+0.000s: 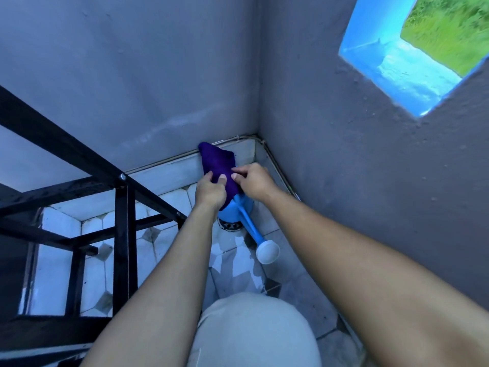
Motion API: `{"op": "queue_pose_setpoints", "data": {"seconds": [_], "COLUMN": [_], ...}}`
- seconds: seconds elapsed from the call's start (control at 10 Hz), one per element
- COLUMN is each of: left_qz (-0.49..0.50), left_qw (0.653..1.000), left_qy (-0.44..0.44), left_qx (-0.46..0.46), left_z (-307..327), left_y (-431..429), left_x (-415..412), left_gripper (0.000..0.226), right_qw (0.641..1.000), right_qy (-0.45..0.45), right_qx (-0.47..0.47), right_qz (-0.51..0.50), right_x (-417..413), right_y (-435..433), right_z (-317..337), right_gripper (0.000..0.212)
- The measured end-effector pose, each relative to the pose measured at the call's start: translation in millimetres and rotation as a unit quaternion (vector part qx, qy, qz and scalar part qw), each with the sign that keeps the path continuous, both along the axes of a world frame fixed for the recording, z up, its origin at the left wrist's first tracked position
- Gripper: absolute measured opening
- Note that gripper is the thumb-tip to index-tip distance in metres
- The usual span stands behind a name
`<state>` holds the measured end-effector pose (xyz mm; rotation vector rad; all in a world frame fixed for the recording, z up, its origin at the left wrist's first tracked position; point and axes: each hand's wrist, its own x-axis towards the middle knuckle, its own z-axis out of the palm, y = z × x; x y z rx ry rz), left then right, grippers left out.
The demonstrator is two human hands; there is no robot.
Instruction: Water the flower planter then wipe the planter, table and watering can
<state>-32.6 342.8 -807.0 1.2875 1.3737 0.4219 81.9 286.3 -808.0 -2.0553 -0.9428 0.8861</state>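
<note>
A purple cloth point(217, 162) is held up over the corner of the tiled floor, gripped from both sides by my left hand point(210, 190) and my right hand point(255, 182). Just below the cloth stands a blue watering can point(234, 211). Its long spout point(252, 229) points toward me and ends in a white rose head point(267, 251). The cloth and my hands hide most of the can's body. No planter is in view.
A black metal frame point(121, 221) stands at the left. A floor drain point(230, 225) lies under the can. Grey walls meet in the corner behind, with a window opening point(412, 51) at upper right. My knee point(254, 332) is at the bottom.
</note>
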Motion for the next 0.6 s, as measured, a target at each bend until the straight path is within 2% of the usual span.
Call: {"op": "queue_pose_setpoints", "data": {"seconds": [0.1,0.3,0.4,0.6], "left_qz": [-0.044,-0.089,-0.104,-0.182], "left_qw": [0.998,0.987,0.981,0.939], "left_qy": [0.023,0.089,0.121,0.206], "left_qx": [0.04,0.097,0.108,0.209], "left_z": [6,18,35,135], "left_y": [-2,-23,-30,-60], "left_x": [1,4,-1,-34], "left_gripper": [0.057,0.059,0.06,0.06], "right_qw": [0.999,1.0,1.0,0.99], "right_qy": [-0.005,0.006,-0.012,-0.13], "right_qx": [0.016,-0.012,-0.015,-0.032], "right_qz": [-0.028,0.003,0.004,0.043], "right_x": [3,-6,-8,-7], "right_y": [2,-14,-27,-70], "right_z": [8,4,23,125], "right_gripper": [0.028,0.039,0.042,0.041]}}
